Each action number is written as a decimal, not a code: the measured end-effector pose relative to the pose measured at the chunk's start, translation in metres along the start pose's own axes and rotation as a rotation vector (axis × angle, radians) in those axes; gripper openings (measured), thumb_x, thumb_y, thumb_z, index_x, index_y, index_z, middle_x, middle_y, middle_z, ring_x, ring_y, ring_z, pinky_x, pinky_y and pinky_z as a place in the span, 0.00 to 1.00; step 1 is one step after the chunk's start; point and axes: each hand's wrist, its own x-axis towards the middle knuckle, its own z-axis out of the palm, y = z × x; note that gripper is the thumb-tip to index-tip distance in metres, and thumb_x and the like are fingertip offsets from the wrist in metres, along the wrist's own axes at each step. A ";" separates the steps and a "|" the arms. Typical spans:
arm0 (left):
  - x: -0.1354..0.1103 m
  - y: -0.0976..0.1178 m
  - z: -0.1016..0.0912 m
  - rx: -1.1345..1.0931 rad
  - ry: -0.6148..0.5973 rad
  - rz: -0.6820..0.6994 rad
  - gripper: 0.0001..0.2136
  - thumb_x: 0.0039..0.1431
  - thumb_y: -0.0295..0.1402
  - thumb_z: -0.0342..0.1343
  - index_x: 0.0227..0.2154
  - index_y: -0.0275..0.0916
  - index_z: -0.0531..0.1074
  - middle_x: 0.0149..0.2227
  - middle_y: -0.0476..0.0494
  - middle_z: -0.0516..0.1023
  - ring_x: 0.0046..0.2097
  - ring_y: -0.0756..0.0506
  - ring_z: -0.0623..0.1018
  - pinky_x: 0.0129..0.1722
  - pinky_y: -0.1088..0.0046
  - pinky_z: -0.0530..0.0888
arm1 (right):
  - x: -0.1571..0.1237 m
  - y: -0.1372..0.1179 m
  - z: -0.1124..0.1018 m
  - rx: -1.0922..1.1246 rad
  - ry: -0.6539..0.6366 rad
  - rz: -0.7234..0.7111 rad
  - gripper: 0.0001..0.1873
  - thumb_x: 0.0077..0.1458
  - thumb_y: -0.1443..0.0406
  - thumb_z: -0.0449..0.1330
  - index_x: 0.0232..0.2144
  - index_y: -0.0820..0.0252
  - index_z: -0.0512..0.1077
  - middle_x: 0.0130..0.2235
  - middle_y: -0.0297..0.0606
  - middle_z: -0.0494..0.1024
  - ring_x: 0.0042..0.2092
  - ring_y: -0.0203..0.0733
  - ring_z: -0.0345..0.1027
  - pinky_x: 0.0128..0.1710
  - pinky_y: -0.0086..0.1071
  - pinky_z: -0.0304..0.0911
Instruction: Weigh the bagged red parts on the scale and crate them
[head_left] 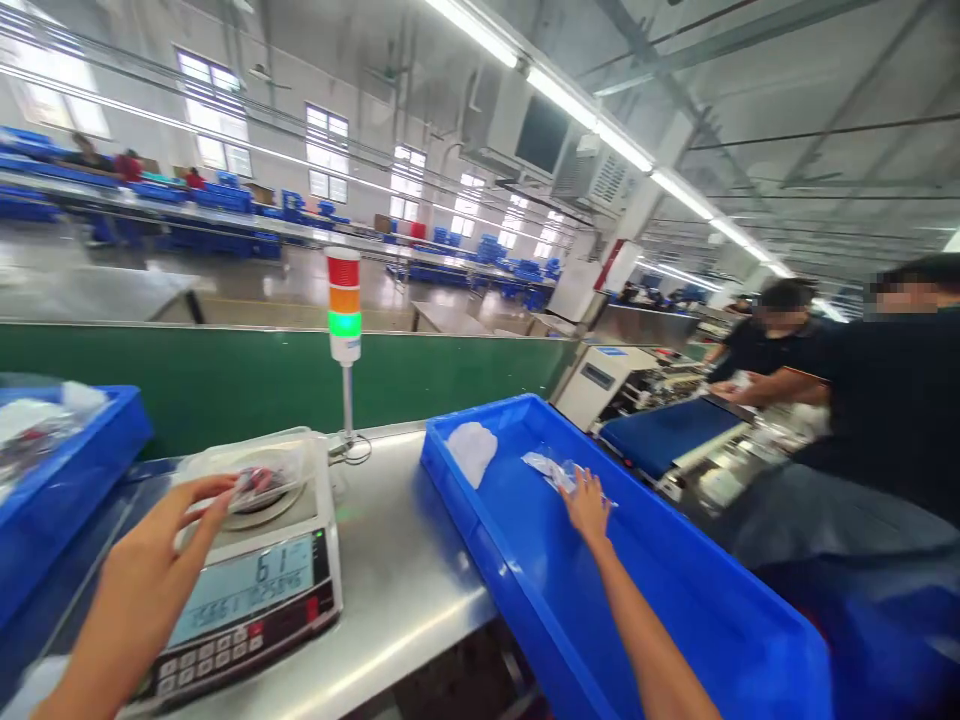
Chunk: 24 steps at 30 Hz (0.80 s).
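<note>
Clear plastic bag (266, 485) on digital scale (255, 590), 10 o'clock, display reading 61. Left hand (142, 570) open, fingers extended, tips touching bag; no firm grip seen. Right hand (589, 505) open, fingers spread, resting on second clear bag (559, 472) inside blue tray (469, 510), 12 o'clock, on steel surface (405, 570). White bag (472, 450) lies in same tray. Co-worker (885, 400) stands at 3 o'clock.
</note>
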 end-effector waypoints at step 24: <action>0.059 -0.020 0.032 -0.226 0.196 -0.212 0.12 0.59 0.42 0.54 0.32 0.39 0.77 0.35 0.40 0.83 0.39 0.40 0.81 0.44 0.64 0.78 | -0.083 -0.145 -0.100 0.701 0.312 -0.554 0.37 0.61 0.36 0.51 0.53 0.55 0.79 0.42 0.46 0.86 0.38 0.55 0.79 0.39 0.43 0.72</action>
